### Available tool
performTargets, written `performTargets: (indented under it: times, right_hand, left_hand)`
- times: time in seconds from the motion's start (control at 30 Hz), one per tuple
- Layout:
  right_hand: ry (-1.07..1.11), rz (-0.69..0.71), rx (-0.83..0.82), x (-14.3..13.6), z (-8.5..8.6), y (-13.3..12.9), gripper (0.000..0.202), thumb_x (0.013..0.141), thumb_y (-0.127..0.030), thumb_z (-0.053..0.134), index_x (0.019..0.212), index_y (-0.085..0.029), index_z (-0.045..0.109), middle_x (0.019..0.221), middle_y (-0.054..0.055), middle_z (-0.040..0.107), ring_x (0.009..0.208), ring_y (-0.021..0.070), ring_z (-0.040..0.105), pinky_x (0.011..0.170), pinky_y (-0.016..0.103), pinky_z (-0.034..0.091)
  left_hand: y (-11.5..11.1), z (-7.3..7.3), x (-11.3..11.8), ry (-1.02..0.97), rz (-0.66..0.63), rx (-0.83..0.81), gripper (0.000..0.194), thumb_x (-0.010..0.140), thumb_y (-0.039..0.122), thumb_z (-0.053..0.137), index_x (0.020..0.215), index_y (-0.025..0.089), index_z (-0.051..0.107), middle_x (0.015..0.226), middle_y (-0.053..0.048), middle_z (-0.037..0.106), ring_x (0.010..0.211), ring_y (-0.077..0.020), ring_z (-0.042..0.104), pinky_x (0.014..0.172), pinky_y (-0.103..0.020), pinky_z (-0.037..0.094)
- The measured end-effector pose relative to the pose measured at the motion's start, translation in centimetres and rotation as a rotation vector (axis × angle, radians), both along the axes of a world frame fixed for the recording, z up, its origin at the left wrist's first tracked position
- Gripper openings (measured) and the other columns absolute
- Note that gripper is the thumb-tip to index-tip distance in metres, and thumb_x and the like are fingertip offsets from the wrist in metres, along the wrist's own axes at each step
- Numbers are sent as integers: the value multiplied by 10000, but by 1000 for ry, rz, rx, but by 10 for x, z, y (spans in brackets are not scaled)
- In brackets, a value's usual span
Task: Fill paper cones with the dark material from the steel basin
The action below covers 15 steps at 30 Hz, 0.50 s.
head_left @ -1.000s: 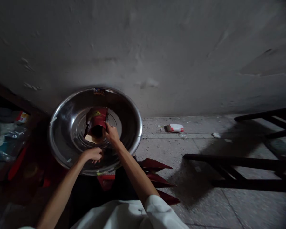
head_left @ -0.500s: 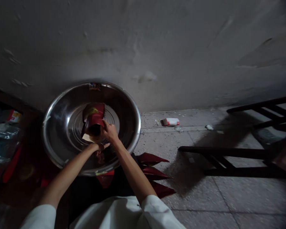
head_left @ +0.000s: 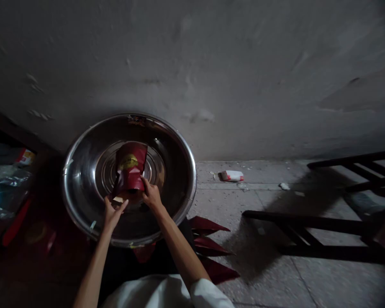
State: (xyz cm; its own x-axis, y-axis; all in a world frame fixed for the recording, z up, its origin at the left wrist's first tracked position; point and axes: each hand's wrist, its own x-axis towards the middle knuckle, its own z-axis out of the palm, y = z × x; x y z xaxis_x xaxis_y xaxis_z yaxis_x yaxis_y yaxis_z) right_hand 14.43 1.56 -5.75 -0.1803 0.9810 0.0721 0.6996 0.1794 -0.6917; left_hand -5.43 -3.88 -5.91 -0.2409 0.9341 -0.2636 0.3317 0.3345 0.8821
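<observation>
A dark red pouch with a yellow print point(head_left: 130, 166) lies in the wide metal basin point(head_left: 190, 164), its near end toward me. My right hand point(head_left: 152, 195) pinches the pouch's near right edge. At the near left corner, my left hand point(head_left: 114, 210) holds the pouch's edge between thumb and fingers, beside a small pale patch point(head_left: 118, 199). The inside of the pouch is mostly hidden.
Several red pointed pouches point(head_left: 208, 246) stick out right of my lap. A white and red packet point(head_left: 232, 176) lies on the floor by the wall. Dark wooden frames point(head_left: 308, 220) stand at the right. Clear plastic bags point(head_left: 6, 188) are at the left.
My left hand has moved left and up from beside my right hand to the pouch's left corner. The pouch now lies flatter, its opening less visible. The view has shifted slightly.
</observation>
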Motion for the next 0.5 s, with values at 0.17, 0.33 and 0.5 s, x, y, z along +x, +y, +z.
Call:
performTargets:
  times: [0.17, 0.33, 0.5]
  right_hand:
    - [21, -17, 13, -4, -6, -12, 768, 712, -212, 500, 1472, -105, 463, 1026, 127, 772, 855, 259, 724, 802, 329, 550]
    - [134, -381, 11, 0, 8, -18, 627, 717, -164, 421, 1310, -185, 623, 943, 81, 781, 798, 219, 729, 747, 278, 548]
    - [56, -387, -31, 13, 60, 8, 465, 813, -186, 443, 1190, -176, 714, 996, 112, 783, 895, 235, 733, 772, 275, 535]
  left_hand:
    - [11, 8, 10, 83, 107, 107, 560, 809, 195, 579, 1367, 180, 527, 1179, -118, 704, 926, -230, 723, 670, -281, 582]
    - [14, 34, 13, 287, 84, 292, 534, 807, 148, 479, 1307, 195, 661, 1196, -112, 730, 1025, -255, 705, 849, -326, 561]
    - [30, 74, 19, 323, 14, 379, 406, 902, 299, 470, 1171, 164, 743, 1099, -151, 761, 936, -272, 714, 780, -323, 537]
